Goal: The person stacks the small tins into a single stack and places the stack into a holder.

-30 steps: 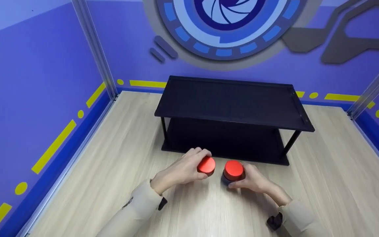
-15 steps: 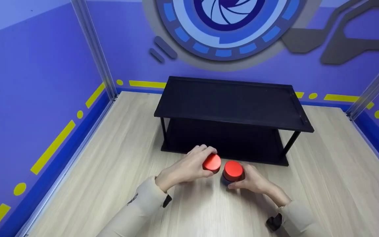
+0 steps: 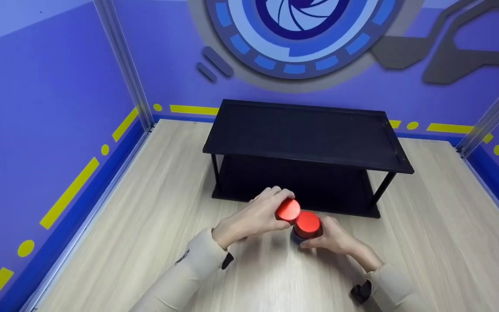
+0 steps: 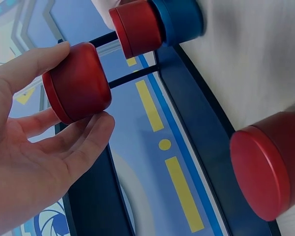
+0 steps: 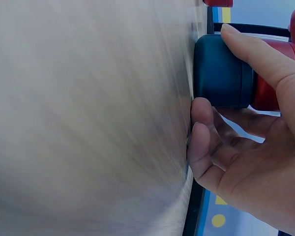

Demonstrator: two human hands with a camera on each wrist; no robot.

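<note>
My left hand [image 3: 260,214] grips a small red canister [image 3: 288,210] by its sides, raised off the table. Just right of it stands a stack: a red canister [image 3: 307,222] on top of a dark blue canister [image 5: 219,71]. My right hand [image 3: 335,236] holds this stack low down, its thumb and fingers about the blue canister, which rests on the table. In the head view the raised canister overlaps the stack's upper left edge; whether they touch I cannot tell. A further red canister [image 4: 265,172] shows in the left wrist view, hidden in the head view.
Behind the hands stands a black two-tier shelf [image 3: 310,134] on thin posts, its lower board [image 3: 293,182] close to the fingers. Light wood tabletop [image 3: 167,173] surrounds it. Blue printed walls [image 3: 59,108] close off the left, back and right.
My left hand has moved to the right and slightly up the picture with its red canister, closing the gap to the stack. The right hand and the stack have stayed in place.
</note>
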